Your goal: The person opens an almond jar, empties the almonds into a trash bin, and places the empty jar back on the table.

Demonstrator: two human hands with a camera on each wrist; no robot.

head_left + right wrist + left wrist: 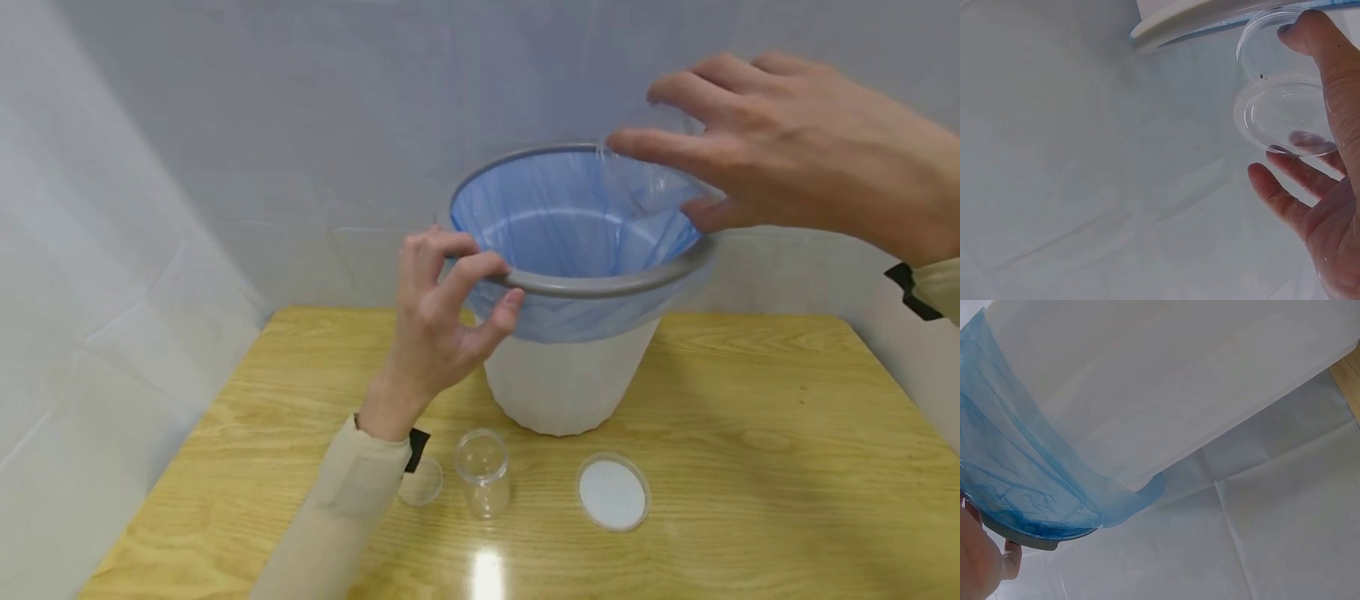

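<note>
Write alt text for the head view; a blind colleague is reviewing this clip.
A right hand holds a clear plastic container tipped over a white bin lined with a blue bag, while the left hand grips the bin's grey rim. A small clear jar and two lids sit on the wooden table.

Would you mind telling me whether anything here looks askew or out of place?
Yes: the bin is tipped toward the camera, with the left hand gripping its rim. The right hand holds a clear cup tilted over the opening. Nothing looks spilled on the table.
</note>
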